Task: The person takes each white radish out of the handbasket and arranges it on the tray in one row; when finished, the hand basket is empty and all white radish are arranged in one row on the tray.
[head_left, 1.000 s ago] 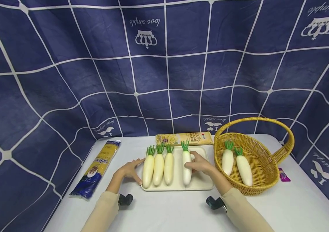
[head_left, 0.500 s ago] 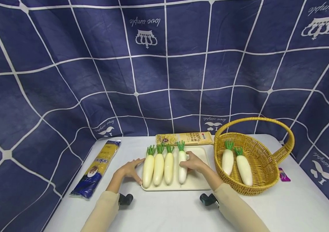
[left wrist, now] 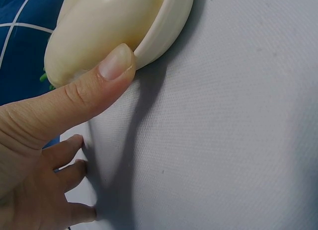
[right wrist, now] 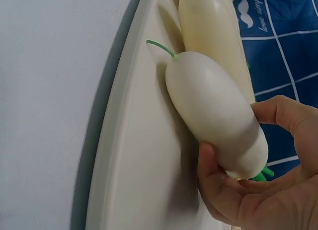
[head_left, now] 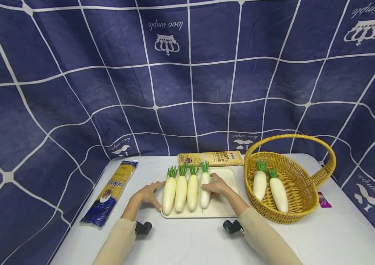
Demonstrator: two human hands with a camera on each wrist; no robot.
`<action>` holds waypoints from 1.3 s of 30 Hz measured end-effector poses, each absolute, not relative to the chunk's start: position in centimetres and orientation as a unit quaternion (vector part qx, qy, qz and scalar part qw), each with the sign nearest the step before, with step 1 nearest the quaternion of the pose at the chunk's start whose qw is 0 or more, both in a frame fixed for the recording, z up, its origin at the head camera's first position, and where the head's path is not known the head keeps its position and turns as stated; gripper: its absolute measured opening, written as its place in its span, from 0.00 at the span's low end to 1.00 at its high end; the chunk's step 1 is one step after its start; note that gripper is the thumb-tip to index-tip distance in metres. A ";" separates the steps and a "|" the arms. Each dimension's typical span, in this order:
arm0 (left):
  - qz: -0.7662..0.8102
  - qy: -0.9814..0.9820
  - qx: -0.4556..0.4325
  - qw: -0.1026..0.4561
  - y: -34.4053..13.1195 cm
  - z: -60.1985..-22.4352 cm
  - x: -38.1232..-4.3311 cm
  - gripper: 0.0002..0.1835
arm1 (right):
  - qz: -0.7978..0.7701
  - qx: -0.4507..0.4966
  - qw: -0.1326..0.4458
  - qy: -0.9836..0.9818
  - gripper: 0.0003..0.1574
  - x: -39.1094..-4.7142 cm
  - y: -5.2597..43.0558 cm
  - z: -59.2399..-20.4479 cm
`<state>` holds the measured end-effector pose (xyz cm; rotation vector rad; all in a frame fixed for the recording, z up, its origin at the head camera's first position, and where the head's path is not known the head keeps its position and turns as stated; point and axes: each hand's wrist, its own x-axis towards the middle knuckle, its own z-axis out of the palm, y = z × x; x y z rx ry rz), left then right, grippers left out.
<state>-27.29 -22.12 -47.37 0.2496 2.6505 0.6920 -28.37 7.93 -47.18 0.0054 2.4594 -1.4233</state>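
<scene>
In the head view my right hand (head_left: pixel 218 184) grips a white radish (head_left: pixel 204 191) with green leaves over the cream tray (head_left: pixel 226 187). The right wrist view has this radish (right wrist: pixel 216 108) between the thumb and fingers, its thin green root tip pointing away. Three yellowish-white radishes, the nearest-right one (head_left: pixel 192 193) just beside the held one, lie side by side in the tray's left part. My left hand (head_left: pixel 147 193) is at the tray's left edge with fingers spread. Its thumb (left wrist: pixel 117 63) touches the tray's rim in the left wrist view.
A wicker basket (head_left: pixel 301 206) with a tall handle and two white radishes inside stands right of the tray. A yellow pasta pack (head_left: pixel 210 158) lies behind it. At left lies a blue-and-yellow pack (head_left: pixel 109 193). A small purple packet (head_left: pixel 324 200) is beyond the basket.
My right hand has moved left with the white radish, bringing it close to the row of three. The left hand has stayed at the tray's edge.
</scene>
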 end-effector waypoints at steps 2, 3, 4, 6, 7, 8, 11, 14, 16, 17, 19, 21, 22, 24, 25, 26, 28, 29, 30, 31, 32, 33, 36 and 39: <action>0.247 0.945 0.088 0.194 -22.1 -47.4 -27.3 0.62 | -0.481 0.004 0.145 0.865 0.47 -28.4 7.7 -47.1; 0.247 0.945 0.087 0.194 -22.1 -47.4 -27.3 0.62 | -0.475 0.005 0.143 0.868 0.46 -28.4 7.6 -47.1; 0.247 0.945 0.087 0.195 -22.1 -47.4 -27.3 0.62 | -0.468 0.007 0.143 0.872 0.44 -28.4 7.5 -47.1; 0.249 0.945 0.086 0.193 -22.1 -47.3 -27.2 0.61 | -0.458 0.009 0.143 0.877 0.41 -28.4 7.4 -47.1; 0.249 0.945 0.086 0.193 -22.1 -47.3 -27.2 0.61 | -0.454 0.010 0.144 0.879 0.40 -28.4 7.3 -47.1; 0.250 0.945 0.086 0.193 -22.1 -47.3 -27.2 0.61 | -0.453 0.011 0.145 0.879 0.39 -28.4 7.3 -47.1; 0.249 0.945 0.088 0.190 -22.1 -47.2 -27.2 0.61 | -0.454 0.011 0.149 0.878 0.38 -28.4 7.3 -47.2; 0.248 0.946 0.087 0.191 -22.1 -47.2 -27.2 0.61 | -0.455 0.009 0.151 0.877 0.39 -28.3 7.5 -47.1; 0.250 0.945 0.087 0.191 -22.1 -47.2 -27.2 0.61 | -0.453 0.008 0.151 0.878 0.41 -28.1 7.6 -47.1; 0.250 0.945 0.087 0.190 -22.1 -47.2 -27.2 0.61 | -0.452 0.008 0.152 0.879 0.41 -28.1 7.7 -47.1; 0.251 0.945 0.087 0.191 -22.2 -47.2 -27.1 0.61 | -0.453 0.006 0.153 0.878 0.43 -27.9 7.8 -47.1; 0.251 0.945 0.089 0.190 -22.2 -47.3 -27.1 0.61 | -0.456 0.004 0.154 0.876 0.44 -27.7 7.9 -47.0; 0.251 0.945 0.089 0.190 -22.2 -47.3 -27.1 0.61 | -0.459 0.002 0.155 0.875 0.45 -27.6 7.9 -47.0; 0.252 0.945 0.089 0.190 -22.3 -47.3 -27.1 0.62 | -0.468 -0.002 0.156 0.870 0.45 -27.5 7.9 -47.0; 0.249 0.945 0.090 0.190 -22.3 -47.3 -27.1 0.61 | -0.472 -0.005 0.156 0.868 0.45 -27.5 7.9 -47.0; 0.249 0.945 0.089 0.191 -22.3 -47.3 -27.1 0.61 | -0.477 -0.005 0.158 0.864 0.45 -27.5 7.9 -47.0; 0.247 0.946 0.087 0.193 -22.3 -47.3 -27.2 0.61 | -0.484 -0.006 0.159 0.860 0.45 -27.4 7.9 -47.0; 0.246 0.946 0.086 0.194 -22.2 -47.4 -27.2 0.61 | -0.486 -0.006 0.159 0.860 0.45 -27.4 7.9 -47.1; 0.245 0.946 0.085 0.195 -22.2 -47.4 -27.2 0.61 | -0.484 -0.007 0.157 0.861 0.46 -27.4 7.9 -47.1; 0.244 0.946 0.085 0.195 -22.2 -47.4 -27.2 0.61 | -0.482 -0.006 0.156 0.862 0.46 -27.4 8.0 -47.1; 0.245 0.946 0.083 0.195 -22.2 -47.4 -27.2 0.61 | -0.476 -0.007 0.153 0.866 0.47 -27.4 8.1 -47.2; 0.246 0.946 0.083 0.194 -22.2 -47.4 -27.2 0.61 | -0.467 -0.009 0.149 0.872 0.48 -27.4 8.2 -47.2; 0.246 0.946 0.085 0.193 -22.1 -47.5 -27.3 0.61 | -0.438 -0.020 0.132 0.889 0.49 -27.2 8.8 -47.0; 0.248 0.946 0.088 0.190 -22.1 -47.5 -27.3 0.61 | -0.415 -0.035 0.110 0.902 0.47 -26.7 9.6 -46.3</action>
